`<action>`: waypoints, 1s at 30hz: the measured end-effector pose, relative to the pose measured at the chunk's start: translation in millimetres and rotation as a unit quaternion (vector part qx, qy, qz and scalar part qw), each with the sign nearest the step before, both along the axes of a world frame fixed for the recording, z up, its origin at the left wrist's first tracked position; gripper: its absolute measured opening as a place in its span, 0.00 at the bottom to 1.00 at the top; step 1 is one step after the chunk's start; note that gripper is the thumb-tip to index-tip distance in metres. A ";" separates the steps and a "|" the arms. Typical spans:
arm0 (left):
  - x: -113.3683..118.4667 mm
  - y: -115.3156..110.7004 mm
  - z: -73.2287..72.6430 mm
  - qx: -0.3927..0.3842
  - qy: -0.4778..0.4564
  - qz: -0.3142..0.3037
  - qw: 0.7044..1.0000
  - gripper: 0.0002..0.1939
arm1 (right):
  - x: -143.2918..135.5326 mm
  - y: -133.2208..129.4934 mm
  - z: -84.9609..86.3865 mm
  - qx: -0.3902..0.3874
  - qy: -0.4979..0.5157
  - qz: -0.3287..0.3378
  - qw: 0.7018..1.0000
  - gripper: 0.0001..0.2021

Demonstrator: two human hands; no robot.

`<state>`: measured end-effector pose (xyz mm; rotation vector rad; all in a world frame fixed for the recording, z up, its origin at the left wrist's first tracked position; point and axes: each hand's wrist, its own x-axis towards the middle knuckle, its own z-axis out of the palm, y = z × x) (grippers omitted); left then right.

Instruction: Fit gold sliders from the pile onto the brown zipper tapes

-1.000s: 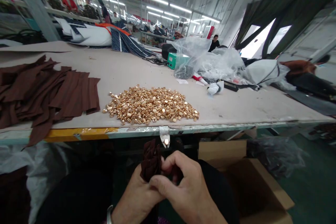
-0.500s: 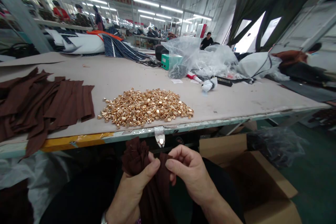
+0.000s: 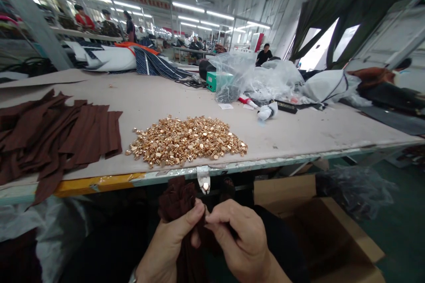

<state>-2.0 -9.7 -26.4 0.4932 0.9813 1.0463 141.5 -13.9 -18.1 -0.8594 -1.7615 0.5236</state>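
My left hand point(image 3: 174, 234) is closed round a gathered bunch of dark brown fabric strips point(image 3: 177, 201) below the table's front edge. Close beside it, my right hand point(image 3: 237, 234) pinches at the strip's edge, thumb and fingertips together near my left thumb. Just above the hands, a small metal holder point(image 3: 203, 177) with a shiny gold piece at its tip hangs from the table edge. A heap of small gold metal pieces point(image 3: 187, 140) lies on the table point(image 3: 299, 128) behind it. More brown strips point(image 3: 89, 135) are spread at the left.
An open cardboard box point(image 3: 285, 192) stands at lower right, near clear plastic point(image 3: 358, 190). Farther back on the table are a green box point(image 3: 214, 80), plastic bags point(image 3: 272, 79) and striped fabric point(image 3: 154, 64). Several people are in the background.
My right hand has turned, its knuckles now more toward the camera, and its fingertips have come closer to my left thumb. The view has shifted slightly, so the table appears lower.
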 end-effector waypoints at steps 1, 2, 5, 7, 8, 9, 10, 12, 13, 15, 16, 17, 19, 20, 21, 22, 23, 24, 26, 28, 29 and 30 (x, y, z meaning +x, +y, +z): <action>0.5 -0.6 0.7 -0.002 0.004 0.005 1.000 0.12 | -0.8 0.0 -0.5 -0.015 0.016 -0.015 1.000 0.08; 0.9 -1.3 0.8 -0.003 0.012 0.014 1.000 0.12 | -1.7 -0.2 -1.4 -0.047 0.038 -0.031 0.998 0.07; 1.7 -2.6 -0.6 -0.028 0.006 0.030 0.999 0.14 | -3.7 -1.1 -5.4 -0.171 0.087 -0.042 0.981 0.02; 1.6 -1.7 -1.4 -0.060 -0.033 0.018 0.998 0.17 | -4.6 -1.2 -7.7 -0.227 0.113 -0.035 0.967 0.04; 1.4 -0.7 -1.3 -0.068 -0.055 0.009 0.996 0.17 | -5.0 -0.8 -8.4 -0.256 0.140 -0.027 0.956 0.07; 0.9 0.6 -0.7 -0.068 -0.072 0.002 0.995 0.17 | -5.3 -0.1 -8.7 -0.290 0.181 -0.013 0.940 0.09; 0.3 2.2 0.3 -0.058 -0.081 -0.001 0.995 0.14 | -5.5 1.1 -8.6 -0.328 0.231 0.004 0.916 0.10; -1.3 5.4 3.2 -0.024 -0.066 -0.005 0.998 0.11 | -6.0 4.6 -7.5 -0.398 0.326 0.039 0.857 0.12; -2.1 6.9 4.8 -0.007 -0.046 -0.007 0.999 0.11 | -6.3 6.7 -6.6 -0.422 0.359 0.049 0.831 0.13; -3.3 9.6 7.2 0.010 -0.010 -0.008 1.000 0.12 | -7.3 11.1 -4.9 -0.459 0.397 0.051 0.793 0.14; -3.5 10.9 7.9 0.010 -0.001 -0.006 1.000 0.12 | -8.0 13.2 -4.4 -0.474 0.408 0.049 0.779 0.15; -3.5 12.2 8.2 0.004 0.000 -0.004 1.000 0.12 | -8.8 15.0 -4.1 -0.486 0.415 0.048 0.768 0.16; -2.6 14.8 8.1 -0.010 -0.003 -0.009 1.000 0.13 | -10.5 18.0 -4.3 -0.501 0.420 0.051 0.755 0.17; -2.0 16.1 7.9 -0.013 -0.002 -0.013 1.000 0.13 | -11.2 19.1 -4.6 -0.505 0.420 0.054 0.752 0.17; -1.5 17.3 7.7 -0.013 0.003 -0.015 1.000 0.13 | -11.8 19.9 -5.0 -0.508 0.420 0.057 0.749 0.17; -1.0 18.4 7.5 -0.012 0.010 -0.016 1.000 0.13 | -12.3 20.5 -5.4 -0.511 0.420 0.059 0.747 0.17; -0.8 19.2 7.4 -0.010 0.014 -0.016 1.000 0.13 | -12.6 21.0 -5.7 -0.511 0.421 0.059 0.747 0.17; -0.7 19.9 7.4 -0.009 0.016 -0.016 1.000 0.13 | -12.8 21.5 -5.9 -0.511 0.421 0.059 0.747 0.17; -0.7 20.6 7.5 -0.012 0.016 -0.016 1.000 0.13 | -13.0 22.4 -6.2 -0.509 0.418 0.056 0.751 0.17; -0.8 21.0 7.8 -0.015 0.016 -0.010 1.000 0.13 | -13.2 23.4 -6.5 -0.506 0.417 0.055 0.754 0.16; -0.7 21.3 8.0 -0.017 0.017 -0.006 1.000 0.12 | -13.3 23.9 -6.6 -0.504 0.417 0.056 0.755 0.16; -0.4 21.5 8.3 -0.018 0.017 -0.005 1.000 0.12 | -13.5 24.4 -6.8 -0.502 0.417 0.057 0.756 0.16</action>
